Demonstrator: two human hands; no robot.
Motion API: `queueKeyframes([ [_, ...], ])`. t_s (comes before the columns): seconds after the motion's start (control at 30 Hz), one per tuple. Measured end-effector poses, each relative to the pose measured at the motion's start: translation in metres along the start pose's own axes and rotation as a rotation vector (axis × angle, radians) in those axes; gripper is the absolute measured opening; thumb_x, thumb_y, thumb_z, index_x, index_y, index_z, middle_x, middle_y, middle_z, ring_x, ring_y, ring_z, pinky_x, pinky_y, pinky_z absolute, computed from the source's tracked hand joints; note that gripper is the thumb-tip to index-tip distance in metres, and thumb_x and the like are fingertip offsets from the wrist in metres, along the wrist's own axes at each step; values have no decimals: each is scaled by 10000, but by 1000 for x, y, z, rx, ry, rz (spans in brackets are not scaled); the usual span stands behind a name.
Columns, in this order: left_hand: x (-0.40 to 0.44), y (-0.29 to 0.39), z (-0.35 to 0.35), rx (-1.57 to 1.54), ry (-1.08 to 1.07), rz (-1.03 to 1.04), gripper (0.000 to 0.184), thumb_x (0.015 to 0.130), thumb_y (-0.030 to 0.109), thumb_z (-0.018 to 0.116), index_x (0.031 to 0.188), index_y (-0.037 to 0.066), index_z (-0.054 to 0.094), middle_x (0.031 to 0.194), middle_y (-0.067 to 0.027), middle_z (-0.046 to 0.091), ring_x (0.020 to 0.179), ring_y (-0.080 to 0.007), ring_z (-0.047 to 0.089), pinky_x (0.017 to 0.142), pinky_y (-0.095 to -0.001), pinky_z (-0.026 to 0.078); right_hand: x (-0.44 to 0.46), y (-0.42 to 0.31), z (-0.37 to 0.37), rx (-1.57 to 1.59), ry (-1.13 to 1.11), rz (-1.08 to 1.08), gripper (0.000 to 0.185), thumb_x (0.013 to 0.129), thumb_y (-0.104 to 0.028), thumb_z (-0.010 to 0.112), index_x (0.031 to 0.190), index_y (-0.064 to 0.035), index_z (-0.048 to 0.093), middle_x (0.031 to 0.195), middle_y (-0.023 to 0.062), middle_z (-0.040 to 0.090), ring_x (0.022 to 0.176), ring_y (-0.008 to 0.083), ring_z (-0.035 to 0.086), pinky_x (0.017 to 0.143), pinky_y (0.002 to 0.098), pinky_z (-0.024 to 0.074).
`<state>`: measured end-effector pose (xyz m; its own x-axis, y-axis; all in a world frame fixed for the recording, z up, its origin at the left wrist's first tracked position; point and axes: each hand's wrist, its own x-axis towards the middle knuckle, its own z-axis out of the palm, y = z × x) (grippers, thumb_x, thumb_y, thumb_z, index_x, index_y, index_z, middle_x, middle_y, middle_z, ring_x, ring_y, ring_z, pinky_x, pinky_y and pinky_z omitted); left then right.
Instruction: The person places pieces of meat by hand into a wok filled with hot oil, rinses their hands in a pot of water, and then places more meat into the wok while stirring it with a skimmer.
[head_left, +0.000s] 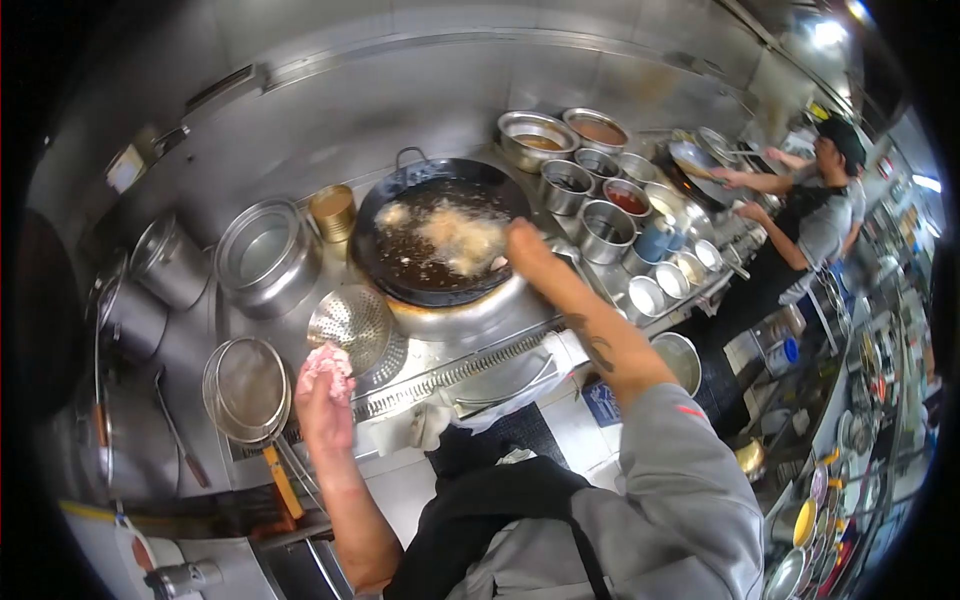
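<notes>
A clump of pale pink, raw-looking pieces (329, 366) is held in my left hand (326, 405), beside a perforated metal ladle (352, 322). My right hand (522, 246) reaches over the right rim of a large black wok (445, 295). Its fingers look bent, and a small pale piece shows just below them; whether they grip anything is hidden. Dark bubbling oil fills the wok, with pale golden frying pieces (462, 236) in the middle and a smaller bit at the left.
Left of the wok stand a golden can (333, 212), a large metal pot (262, 255) and wire strainers (248, 390). Pots of sauces (606, 232) and small white bowls (647, 295) line the right side. Another person (815, 215) works at a pan (697, 160) further right.
</notes>
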<state>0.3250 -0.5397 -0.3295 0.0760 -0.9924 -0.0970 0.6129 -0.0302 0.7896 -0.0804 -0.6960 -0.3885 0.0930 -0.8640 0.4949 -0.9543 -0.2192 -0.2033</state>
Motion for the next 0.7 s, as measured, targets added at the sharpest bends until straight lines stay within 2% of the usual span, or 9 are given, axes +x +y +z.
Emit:
queueKeyframes([
  [0.03,-1,-1,1,26,-11,3,333,867,44,548,1196,0,517,1063,-91,625,876,-163,622,684,-260,514,7,-12,-28,31,52,-31,155,708,36,549,846,42,619,945,254,579,876,403,574,783,463,477],
  [0.07,-3,-3,-1,55,-17,5,337,856,39,557,1188,-7,522,1054,-94,626,872,-164,622,688,-259,510,13,-19,-47,148,201,-180,198,702,53,525,876,57,620,902,264,577,853,414,563,769,472,466],
  [0.13,6,-12,1,54,-146,24,327,834,22,567,1156,-24,530,1049,-131,622,876,-188,619,718,-261,496,21,-76,-94,336,254,-169,260,726,38,518,961,63,626,909,246,603,863,388,597,756,428,487],
  [0.2,11,-21,15,47,-92,35,357,817,-46,575,1159,17,492,1072,-156,611,923,-207,625,768,-293,533,16,-121,-99,542,70,-205,262,810,-36,593,1068,8,605,890,158,628,729,242,637,660,330,522],
  [0.27,22,-36,22,98,-125,47,302,814,-69,562,1095,7,484,1082,-168,612,912,-231,633,771,-323,544,-1,-172,-94,876,-422,19,301,896,-146,590,1156,0,559,860,87,627,679,144,615,599,276,521],
  [0.33,28,-42,30,185,-158,65,271,827,-42,583,1088,-9,516,1022,-139,636,861,-189,635,741,-288,533,-9,-203,-78,1159,-703,114,359,933,-231,565,1206,-1,523,869,64,627,648,119,602,566,249,521],
  [0.43,36,-46,30,343,-175,93,257,835,-14,608,1089,-21,575,948,-89,654,805,-134,623,687,-247,511,-10,-215,-53,1311,-793,176,328,941,-214,544,1179,12,537,865,74,624,645,119,598,558,246,520],
  [0.53,36,-40,29,311,-150,68,258,840,8,622,1098,-13,617,918,-59,656,784,-98,605,647,-227,489,-5,-215,-43,1252,-767,253,290,951,-214,521,1141,4,552,850,70,615,652,117,594,560,249,521],
  [0.7,38,-39,19,326,-179,96,249,848,15,614,1096,-14,618,939,-71,661,783,-105,612,648,-225,497,-10,-226,-39,1374,-866,411,209,945,-154,499,1074,1,551,836,71,607,692,136,598,590,270,531],
])
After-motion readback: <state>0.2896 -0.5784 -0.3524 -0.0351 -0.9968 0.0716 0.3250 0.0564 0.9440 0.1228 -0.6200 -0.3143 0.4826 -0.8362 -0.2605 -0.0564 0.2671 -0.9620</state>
